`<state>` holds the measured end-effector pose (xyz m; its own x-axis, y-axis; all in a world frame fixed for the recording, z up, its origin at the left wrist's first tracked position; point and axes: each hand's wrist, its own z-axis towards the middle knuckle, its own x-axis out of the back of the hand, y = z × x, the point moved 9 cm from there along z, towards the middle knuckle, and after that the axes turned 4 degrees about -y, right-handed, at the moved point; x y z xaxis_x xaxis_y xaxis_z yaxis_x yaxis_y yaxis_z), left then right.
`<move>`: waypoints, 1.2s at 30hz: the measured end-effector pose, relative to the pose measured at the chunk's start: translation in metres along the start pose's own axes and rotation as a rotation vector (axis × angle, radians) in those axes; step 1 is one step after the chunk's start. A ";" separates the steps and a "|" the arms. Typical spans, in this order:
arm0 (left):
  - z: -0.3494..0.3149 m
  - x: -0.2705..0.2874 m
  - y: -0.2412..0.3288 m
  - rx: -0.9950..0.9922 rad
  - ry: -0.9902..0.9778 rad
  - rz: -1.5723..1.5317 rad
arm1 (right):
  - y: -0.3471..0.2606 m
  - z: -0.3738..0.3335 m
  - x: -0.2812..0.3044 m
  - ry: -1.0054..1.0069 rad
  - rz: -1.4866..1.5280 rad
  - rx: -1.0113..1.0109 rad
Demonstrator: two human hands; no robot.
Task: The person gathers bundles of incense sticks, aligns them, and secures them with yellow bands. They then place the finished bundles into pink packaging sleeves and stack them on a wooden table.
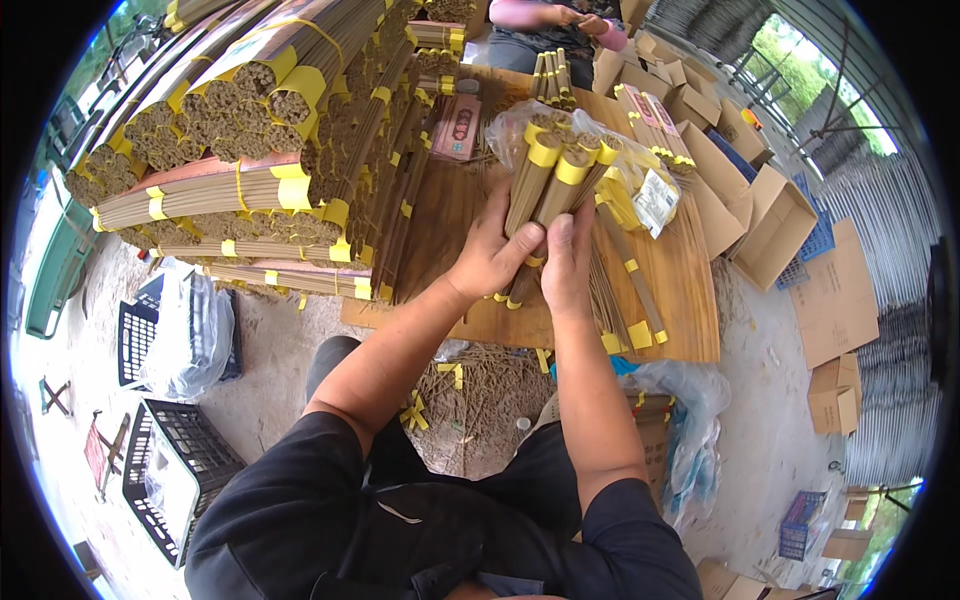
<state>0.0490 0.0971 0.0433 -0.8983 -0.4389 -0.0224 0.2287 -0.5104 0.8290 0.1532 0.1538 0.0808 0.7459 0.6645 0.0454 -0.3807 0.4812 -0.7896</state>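
Observation:
Between both hands, over the wooden table (438, 222), several bundles of brown incense sticks (556, 190) stand upright, slightly tilted, with yellow paper bands near their tops. My left hand (490, 252) wraps their left side. Against the right side presses my right hand (566, 268), and the two thumbs nearly meet in front. The palms hide much of the lower part of the bundles. Behind them lies a clear plastic bag (512, 128). To the right, a loose banded bundle (632, 272) rests on the tabletop, close to a yellow packet with a white label (655, 203).
A tall stack of banded incense bundles (232, 190) fills the left of the table. Opposite me sits a person (560, 30) in pink sleeves. Cardboard boxes (772, 225) stand on the right, black plastic crates (180, 470) on the left floor. Loose sticks (470, 400) litter the ground below.

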 end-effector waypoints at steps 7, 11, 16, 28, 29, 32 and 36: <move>-0.004 -0.019 0.004 -0.128 -0.167 0.143 | 0.014 -0.003 0.019 0.006 0.160 0.024; -0.004 -0.018 -0.010 0.099 -0.113 -0.157 | -0.003 -0.002 0.023 0.103 0.028 0.010; -0.004 -0.011 -0.001 0.090 -0.095 -0.052 | -0.002 -0.005 0.022 0.094 0.041 -0.009; 0.000 -0.012 0.008 -0.042 -0.103 0.107 | -0.022 -0.005 0.007 0.004 -0.102 0.241; -0.001 -0.012 0.009 -0.052 -0.092 0.127 | -0.022 -0.002 0.003 0.012 -0.035 0.246; -0.001 -0.012 0.012 -0.101 -0.128 0.100 | -0.026 0.001 0.001 0.005 -0.030 0.249; 0.000 -0.014 0.011 -0.031 -0.206 0.095 | -0.025 -0.002 -0.002 -0.002 0.003 0.195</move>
<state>0.0638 0.0972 0.0525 -0.9290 -0.3275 0.1723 0.3247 -0.4977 0.8043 0.1618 0.1392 0.0996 0.7435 0.6673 0.0445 -0.4820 0.5809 -0.6559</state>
